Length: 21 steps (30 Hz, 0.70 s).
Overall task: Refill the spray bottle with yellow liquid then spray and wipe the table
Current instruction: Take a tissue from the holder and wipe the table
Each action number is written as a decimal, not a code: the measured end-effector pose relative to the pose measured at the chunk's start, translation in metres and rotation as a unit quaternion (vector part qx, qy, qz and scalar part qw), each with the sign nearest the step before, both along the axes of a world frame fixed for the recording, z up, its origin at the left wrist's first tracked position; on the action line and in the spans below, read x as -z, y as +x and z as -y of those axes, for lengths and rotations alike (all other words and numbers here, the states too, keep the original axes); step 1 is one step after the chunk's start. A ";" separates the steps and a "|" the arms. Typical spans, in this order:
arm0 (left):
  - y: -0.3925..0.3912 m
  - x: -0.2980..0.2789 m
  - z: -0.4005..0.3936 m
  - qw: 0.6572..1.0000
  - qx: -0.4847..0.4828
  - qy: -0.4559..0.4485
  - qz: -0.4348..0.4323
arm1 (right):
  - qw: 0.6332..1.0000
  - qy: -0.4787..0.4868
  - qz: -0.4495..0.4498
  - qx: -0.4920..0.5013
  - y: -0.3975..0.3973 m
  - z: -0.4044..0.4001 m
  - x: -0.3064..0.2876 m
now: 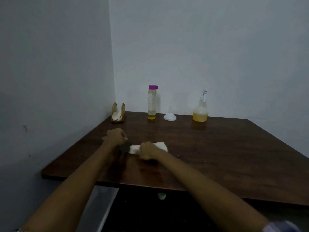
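My right hand [147, 150] grips a white tissue [161, 145] and presses it on the dark wooden table [217, 156] near its middle. Just to its left, my left hand [116, 136] hovers over the table with its fingers curled, holding nothing. The spray bottle [200, 109] stands at the back right, about a third full of yellow liquid, with its sprayer head on. A tall clear bottle [152, 102] with a purple cap stands at the back centre, with a little yellow liquid at its bottom. A white funnel [170, 115] lies upside down between them.
A wooden napkin holder [118, 113] with white tissues sits in the back left corner against the wall. Walls close off the table at the left and the back. The near edge of the table runs below my forearms.
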<state>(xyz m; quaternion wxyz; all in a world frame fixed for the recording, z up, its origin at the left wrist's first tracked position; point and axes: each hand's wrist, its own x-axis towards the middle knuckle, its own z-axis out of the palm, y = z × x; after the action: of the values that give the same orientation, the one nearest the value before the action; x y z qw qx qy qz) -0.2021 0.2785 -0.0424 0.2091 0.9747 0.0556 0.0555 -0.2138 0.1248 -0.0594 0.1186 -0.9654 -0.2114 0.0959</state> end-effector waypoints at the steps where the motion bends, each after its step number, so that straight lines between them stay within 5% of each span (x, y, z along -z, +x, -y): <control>1: 0.000 0.002 -0.002 1.000 -0.017 0.005 0.017 | 1.000 -0.025 0.011 -0.009 -0.004 -0.007 0.009; 6: 0.001 0.008 -0.003 0.998 -0.059 0.022 0.030 | 0.993 -0.100 0.059 0.020 0.009 0.050 0.011; 13: 0.011 0.014 -0.002 0.999 -0.041 0.004 -0.024 | 0.937 -0.127 0.010 0.326 0.026 0.240 0.004; 17: 0.025 0.015 -0.025 0.997 -0.069 0.011 -0.043 | 0.923 -0.033 -0.062 0.378 0.040 0.218 -0.004; 21: 0.037 0.017 -0.064 0.992 -0.119 -0.042 -0.003 | 0.948 0.003 -0.051 0.315 0.079 0.120 -0.003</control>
<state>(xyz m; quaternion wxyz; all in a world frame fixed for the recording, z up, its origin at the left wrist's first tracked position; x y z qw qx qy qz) -0.1655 0.3430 -0.0593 0.2419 0.9516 0.1740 0.0748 -0.1344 0.0050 -0.0566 0.1566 -0.9762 0.1098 0.1020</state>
